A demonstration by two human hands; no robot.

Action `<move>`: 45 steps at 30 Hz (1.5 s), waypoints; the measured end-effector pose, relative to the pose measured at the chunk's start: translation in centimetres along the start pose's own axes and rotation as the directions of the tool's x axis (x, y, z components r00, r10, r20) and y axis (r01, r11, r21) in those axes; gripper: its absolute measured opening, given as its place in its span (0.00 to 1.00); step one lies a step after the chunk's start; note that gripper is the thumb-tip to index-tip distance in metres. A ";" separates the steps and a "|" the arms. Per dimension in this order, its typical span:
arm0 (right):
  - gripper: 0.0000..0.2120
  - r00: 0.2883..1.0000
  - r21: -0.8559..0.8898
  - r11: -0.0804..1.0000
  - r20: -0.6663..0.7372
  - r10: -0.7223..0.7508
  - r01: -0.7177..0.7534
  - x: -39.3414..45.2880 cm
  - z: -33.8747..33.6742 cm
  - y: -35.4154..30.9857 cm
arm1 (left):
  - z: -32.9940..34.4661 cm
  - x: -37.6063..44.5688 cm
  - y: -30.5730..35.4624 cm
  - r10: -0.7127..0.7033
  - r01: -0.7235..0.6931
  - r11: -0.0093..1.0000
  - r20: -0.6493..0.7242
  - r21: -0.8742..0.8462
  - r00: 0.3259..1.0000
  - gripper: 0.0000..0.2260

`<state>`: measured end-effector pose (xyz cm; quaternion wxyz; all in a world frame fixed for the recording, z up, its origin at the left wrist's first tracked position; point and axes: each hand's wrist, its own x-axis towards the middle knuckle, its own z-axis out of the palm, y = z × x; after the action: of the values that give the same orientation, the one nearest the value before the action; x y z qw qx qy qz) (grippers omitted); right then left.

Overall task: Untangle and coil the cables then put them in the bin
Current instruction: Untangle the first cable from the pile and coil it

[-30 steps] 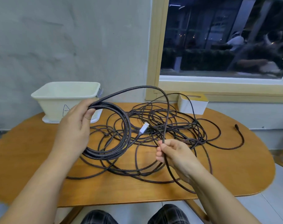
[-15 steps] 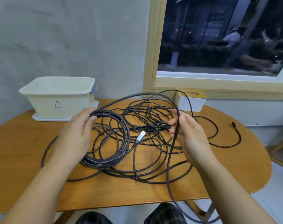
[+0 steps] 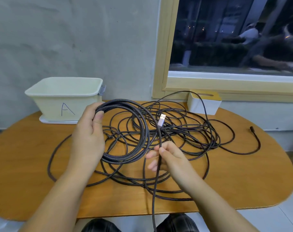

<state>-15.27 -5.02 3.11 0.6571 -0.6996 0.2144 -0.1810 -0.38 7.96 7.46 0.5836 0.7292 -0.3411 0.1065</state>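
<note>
Over the middle of the counter (image 3: 243, 190), the left hand (image 3: 87, 139) grips a neat coil (image 3: 125, 131) of braided cable, with the thumb on top of the loops. The right hand (image 3: 167, 158), at 4 o'clock from the coil, pinches the loose cable tail (image 3: 156, 181) below the silver plug (image 3: 161, 121). The two hands are apart. A big tangle (image 3: 184, 139) of thin cables lies on the counter under and behind them. The bin (image 3: 63, 97) marked A sits at 10 o'clock. The cable looks soft, bendy and light, so loops may spring open. Best to hold the whole bunch tight in one fist.
</note>
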 end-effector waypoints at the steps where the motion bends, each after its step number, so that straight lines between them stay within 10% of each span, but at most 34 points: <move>1: 0.09 1.000 0.075 0.997 0.021 0.022 -0.023 0.2 0.6 0.1 | 0.0 0.0 0.0 0.007 -0.007 1.000 -0.014 -0.002 1.000 0.10; 7: 0.13 0.997 0.330 0.942 0.061 0.043 -0.061 1.2 2.4 0.1 | -0.4 -0.3 -0.6 -0.016 0.016 1.000 -0.049 0.013 0.999 0.12; 12: 0.33 0.986 0.104 0.994 0.161 0.029 -0.046 1.7 3.4 0.2 | 0.0 -1.1 -1.5 -0.113 0.113 0.994 -0.006 -0.005 0.994 0.15; 18: 0.05 0.994 -0.066 0.992 0.021 -0.106 0.107 2.1 4.4 -0.7 | 0.8 -1.6 -1.5 -0.199 0.201 0.978 0.030 -0.049 0.979 0.18; 28: 0.16 0.991 -0.192 0.981 -0.128 -0.045 0.020 2.8 3.3 -0.2 | 0.7 -3.5 -3.6 -0.339 0.347 0.937 0.288 0.023 0.896 0.21; 39: 0.13 0.990 -0.621 0.771 0.101 -0.102 0.142 1.3 1.6 -2.1 | -0.2 -3.3 -3.5 -0.216 0.261 0.959 0.305 -0.113 0.927 0.17; 45: 0.15 0.964 -0.373 0.899 0.215 -0.158 0.231 0.7 1.2 -1.6 | -0.4 -3.4 -2.9 -0.250 0.300 0.933 0.244 -0.198 0.937 0.19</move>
<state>-13.90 -4.28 4.64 0.4975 -0.8491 0.1153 -0.1352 -1.07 9.88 3.46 0.6337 0.7038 -0.3061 -0.0967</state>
